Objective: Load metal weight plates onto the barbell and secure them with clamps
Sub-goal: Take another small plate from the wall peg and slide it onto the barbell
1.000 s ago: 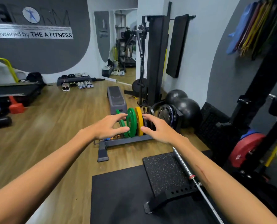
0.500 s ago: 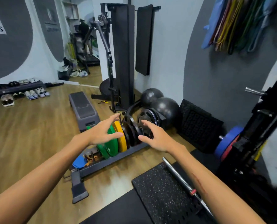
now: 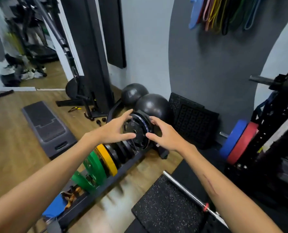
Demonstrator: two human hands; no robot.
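Observation:
A low floor rack (image 3: 106, 185) holds upright plates: green ones (image 3: 93, 169), a yellow one (image 3: 107, 159) and several black metal plates. The big black metal plate (image 3: 138, 130) stands at the rack's far end. My left hand (image 3: 113, 130) hovers open at that plate's left side, and my right hand (image 3: 165, 133) hovers open at its right side; neither hand grips it. The steel barbell (image 3: 190, 194) lies on the speckled black mat (image 3: 165, 211) at lower right, under my right forearm. No clamp is visible.
Two black balls (image 3: 148, 101) and a rubber tile (image 3: 193, 121) sit behind the rack by the wall. A grey step platform (image 3: 46, 128) lies to the left. Blue and red bumper plates (image 3: 239, 142) hang on the black power rack at right. A cable machine stands behind.
My view has swung right and closer. Both hands have moved from the green and yellow plates along the rack to the big black plate at its far end, fingers spread.

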